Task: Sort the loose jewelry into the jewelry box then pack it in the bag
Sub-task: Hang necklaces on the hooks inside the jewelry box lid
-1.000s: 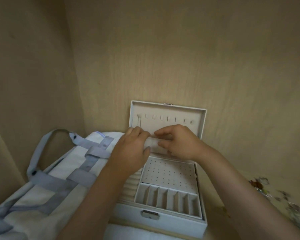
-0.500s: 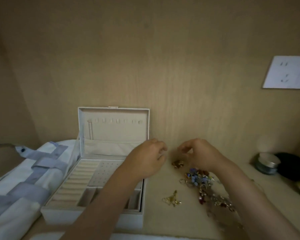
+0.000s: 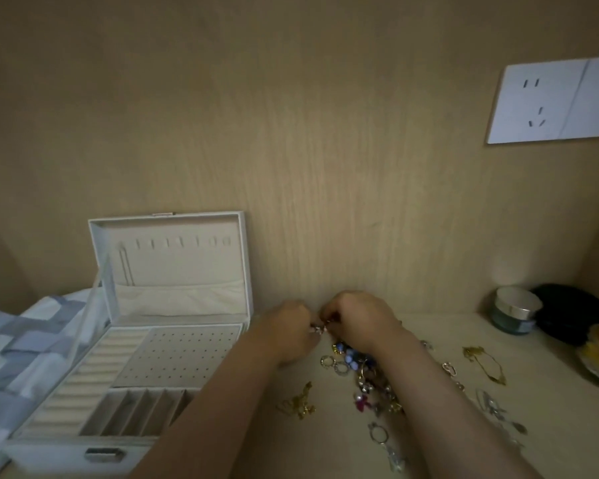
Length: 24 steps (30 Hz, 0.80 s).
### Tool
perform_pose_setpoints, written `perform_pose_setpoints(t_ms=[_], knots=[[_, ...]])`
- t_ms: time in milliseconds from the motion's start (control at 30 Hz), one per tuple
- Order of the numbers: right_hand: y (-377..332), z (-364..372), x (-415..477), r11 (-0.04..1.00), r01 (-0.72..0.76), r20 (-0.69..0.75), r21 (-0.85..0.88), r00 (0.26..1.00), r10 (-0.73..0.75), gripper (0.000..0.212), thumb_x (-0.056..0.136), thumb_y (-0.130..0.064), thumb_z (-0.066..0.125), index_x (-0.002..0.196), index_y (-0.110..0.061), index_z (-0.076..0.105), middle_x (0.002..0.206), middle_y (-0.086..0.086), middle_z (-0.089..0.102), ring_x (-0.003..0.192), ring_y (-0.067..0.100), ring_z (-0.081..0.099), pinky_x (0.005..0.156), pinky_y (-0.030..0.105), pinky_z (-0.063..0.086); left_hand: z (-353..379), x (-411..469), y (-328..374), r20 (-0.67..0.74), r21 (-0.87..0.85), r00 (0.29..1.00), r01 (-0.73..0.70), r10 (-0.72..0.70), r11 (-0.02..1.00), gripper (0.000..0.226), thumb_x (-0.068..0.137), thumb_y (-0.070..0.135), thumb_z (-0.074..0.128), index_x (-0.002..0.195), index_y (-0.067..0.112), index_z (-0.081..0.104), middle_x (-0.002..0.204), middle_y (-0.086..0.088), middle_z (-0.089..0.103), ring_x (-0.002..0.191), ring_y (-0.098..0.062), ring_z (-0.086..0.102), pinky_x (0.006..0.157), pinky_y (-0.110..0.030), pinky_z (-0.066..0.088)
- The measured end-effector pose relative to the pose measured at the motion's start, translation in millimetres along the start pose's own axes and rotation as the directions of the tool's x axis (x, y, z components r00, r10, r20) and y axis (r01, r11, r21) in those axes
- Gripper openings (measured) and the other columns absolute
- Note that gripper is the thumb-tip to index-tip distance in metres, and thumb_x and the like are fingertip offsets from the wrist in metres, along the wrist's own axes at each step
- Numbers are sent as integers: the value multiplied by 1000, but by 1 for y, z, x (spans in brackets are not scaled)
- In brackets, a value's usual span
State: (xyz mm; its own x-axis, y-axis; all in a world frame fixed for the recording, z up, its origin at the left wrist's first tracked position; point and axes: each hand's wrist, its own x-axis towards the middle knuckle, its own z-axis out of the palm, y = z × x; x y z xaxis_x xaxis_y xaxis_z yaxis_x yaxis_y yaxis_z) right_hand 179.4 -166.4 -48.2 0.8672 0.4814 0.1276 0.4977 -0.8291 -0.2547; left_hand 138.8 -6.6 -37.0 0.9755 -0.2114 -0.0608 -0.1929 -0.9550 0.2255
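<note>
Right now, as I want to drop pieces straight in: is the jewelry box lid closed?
No, the jewelry box lid stands upright, leaving its trays exposed.

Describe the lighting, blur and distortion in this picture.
Head view: dim, warm light with no strong glare; soft all over, so the loose jewelry reads as smeared specks; the small piece between the left hand and right hand is too blurred to identify; wide-angle bending skews the wall socket and the jewelry box lid.

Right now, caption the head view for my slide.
Left hand and right hand pinch a small piece at the loose jewelry, beside the open jewelry box.
</note>
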Motion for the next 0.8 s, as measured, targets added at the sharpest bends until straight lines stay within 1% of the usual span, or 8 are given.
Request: perform_pose_setpoints(t_ms=[167, 267, 333, 433, 533, 633, 733, 800], knots=[[5, -5, 0, 992, -47, 16, 114, 999, 46, 10, 87, -33, 70, 94, -29, 76, 98, -8, 72, 93, 15, 67, 82, 31, 54, -5, -1, -4, -24, -84, 997, 73, -75, 994, 28, 94, 32, 59, 118, 23, 69, 121, -1, 62, 107, -17, 59, 97, -35, 49], [8, -7, -2, 940, -63, -10, 336, 997, 70, 12, 88, -27, 67, 97, -26, 75, 94, -11, 72, 90, 10, 67, 83, 32, 55, -11, -1, -1, -109, -192, 990, 72, -94, 979, 40, 94, 27, 61, 132, 19, 58, 129, -1, 60, 115, -17, 57, 102, -33, 47], [7, -10, -2, 842, -64, -46, 535, 993, 105, 13, 89, -20, 65, 95, -24, 76, 88, -9, 73, 83, 7, 68, 80, 29, 56, -16, 0, 2, -130, -349, 987, 45, -97, 936, 42, 93, 21, 63, 133, 20, 55, 125, 0, 63, 110, -12, 60, 101, -31, 48], [2, -19, -2, 655, -51, -75, 754, 984, 164, 15, 94, -14, 63, 95, -20, 76, 74, -7, 70, 60, 3, 62, 62, 24, 50, -23, 0, 6, -121, -542, 988, 15, -96, 840, 29, 89, 17, 68, 116, 26, 61, 105, -1, 71, 97, -13, 68, 93, -34, 53], [-6, -29, -5, 459, -56, -19, 887, 987, 157, 14, 98, -10, 60, 99, -10, 75, 62, 4, 65, 45, 11, 55, 46, 22, 47, -28, -3, 9, -113, -654, 987, 14, -116, 756, 24, 90, 16, 69, 111, 15, 59, 95, -9, 73, 88, -20, 71, 85, -36, 54], [-10, -34, -5, 336, -39, -8, 941, 990, 138, 15, 98, -8, 59, 102, -3, 73, 69, 11, 67, 51, 12, 59, 53, 21, 52, -32, -5, 12, -75, -751, 990, 20, -116, 660, 21, 92, 14, 67, 111, 10, 59, 85, -3, 73, 73, -12, 67, 71, -24, 53], [-10, -34, -3, 341, -19, -36, 940, 987, 155, 15, 97, -10, 61, 100, -5, 75, 80, 10, 72, 67, 11, 62, 65, 20, 51, -37, -7, 8, -88, -748, 988, 19, -127, 664, 15, 92, 16, 67, 106, 12, 64, 74, 5, 70, 65, -7, 59, 65, -22, 47], [-11, -35, -3, 357, -19, -38, 934, 988, 151, 14, 97, -12, 62, 99, -9, 75, 83, 9, 74, 73, 12, 64, 73, 22, 52, -40, -11, 2, -98, -713, 986, 25, -135, 701, 12, 92, 24, 67, 101, 18, 69, 70, 12, 66, 61, 2, 57, 63, -18, 43]])
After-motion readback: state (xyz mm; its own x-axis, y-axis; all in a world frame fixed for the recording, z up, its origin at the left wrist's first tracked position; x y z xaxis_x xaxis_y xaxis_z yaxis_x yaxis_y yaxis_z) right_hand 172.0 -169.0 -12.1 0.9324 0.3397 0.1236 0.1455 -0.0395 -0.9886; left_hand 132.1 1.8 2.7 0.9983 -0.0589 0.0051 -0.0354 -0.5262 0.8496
